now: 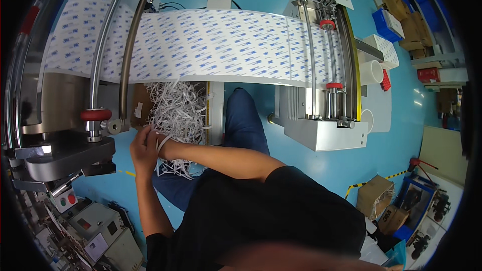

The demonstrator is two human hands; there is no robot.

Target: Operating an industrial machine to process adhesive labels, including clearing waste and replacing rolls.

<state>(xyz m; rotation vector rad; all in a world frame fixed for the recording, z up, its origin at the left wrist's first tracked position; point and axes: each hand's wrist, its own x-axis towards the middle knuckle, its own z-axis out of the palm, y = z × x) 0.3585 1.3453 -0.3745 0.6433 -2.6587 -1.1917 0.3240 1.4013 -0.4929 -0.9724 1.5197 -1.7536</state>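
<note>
My left hand (144,152) and my right hand (164,147) meet at the left edge of a heap of shredded white paper strips (175,113). The left hand's fingers are bent and closed; what they hold, if anything, is hidden. My right forearm crosses in front of my body, and the right hand's fingers are mostly covered by the left hand. A thin white strip (161,142) curves over the right hand; whether it is gripped cannot be made out. Above the heap stretches a wide white web with a blue printed pattern (216,45).
On the left, the web passes over a steel roller (103,45) with a red collar (96,115). A silver roller machine (326,138) carries it on the right. A cardboard box (139,105) surrounds the strips. White rolls (370,72), another carton (375,196) and a control cabinet (98,228) stand around.
</note>
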